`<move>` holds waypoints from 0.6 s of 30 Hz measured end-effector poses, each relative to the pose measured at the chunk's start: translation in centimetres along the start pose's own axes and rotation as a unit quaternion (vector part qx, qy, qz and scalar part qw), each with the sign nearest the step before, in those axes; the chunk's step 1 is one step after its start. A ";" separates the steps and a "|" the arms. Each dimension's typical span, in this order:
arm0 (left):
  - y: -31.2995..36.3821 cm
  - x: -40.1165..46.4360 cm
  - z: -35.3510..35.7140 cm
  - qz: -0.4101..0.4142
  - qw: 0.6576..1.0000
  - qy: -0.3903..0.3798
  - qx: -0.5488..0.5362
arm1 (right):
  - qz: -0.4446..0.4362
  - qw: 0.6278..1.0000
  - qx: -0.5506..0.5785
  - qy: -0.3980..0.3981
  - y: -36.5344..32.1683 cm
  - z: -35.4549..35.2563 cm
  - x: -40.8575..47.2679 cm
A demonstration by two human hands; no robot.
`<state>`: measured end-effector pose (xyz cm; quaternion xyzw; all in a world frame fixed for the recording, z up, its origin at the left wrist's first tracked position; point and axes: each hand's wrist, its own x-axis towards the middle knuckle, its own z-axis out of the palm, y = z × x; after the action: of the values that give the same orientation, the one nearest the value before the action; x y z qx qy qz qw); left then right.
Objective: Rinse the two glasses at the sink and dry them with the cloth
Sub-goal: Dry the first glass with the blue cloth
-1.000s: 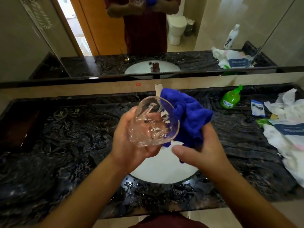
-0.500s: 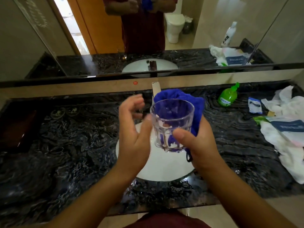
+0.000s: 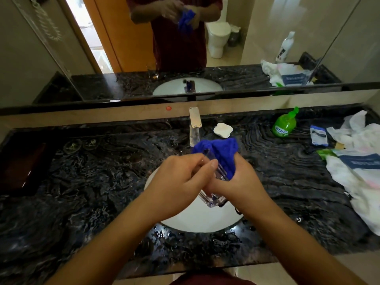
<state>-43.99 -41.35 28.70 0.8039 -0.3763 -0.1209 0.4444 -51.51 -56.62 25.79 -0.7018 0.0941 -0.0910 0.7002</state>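
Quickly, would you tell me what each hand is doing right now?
Left hand: closed around the glass, steadying it over the sink.
Right hand: closed on the blue cloth, pressing it against the glass.

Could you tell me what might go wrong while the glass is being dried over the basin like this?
The glass is pinched between the left hand and right hand; probably still wet, it could slip onto the sink and crack. The blue cloth covers its upper part, so the grip is partly unseen. The counter looks wet, making set-down slippery.
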 end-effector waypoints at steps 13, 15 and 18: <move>0.6 1.1 0.1 -0.203 0.917 0.044 -0.341 | 0.057 0.973 0.199 0.105 0.2 0.1 -0.5; 0.5 1.1 0.5 -0.220 0.891 0.048 -0.394 | 0.009 0.984 0.135 0.116 0.0 0.4 -0.7; 0.2 1.0 1.1 -0.239 0.874 0.075 -0.416 | -0.113 0.988 0.039 0.094 -0.3 0.3 -1.3</move>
<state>-43.98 -42.83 28.40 0.6166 -0.0536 -0.3081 0.7224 -52.68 -56.00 26.13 -0.6687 0.0765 -0.2386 0.7000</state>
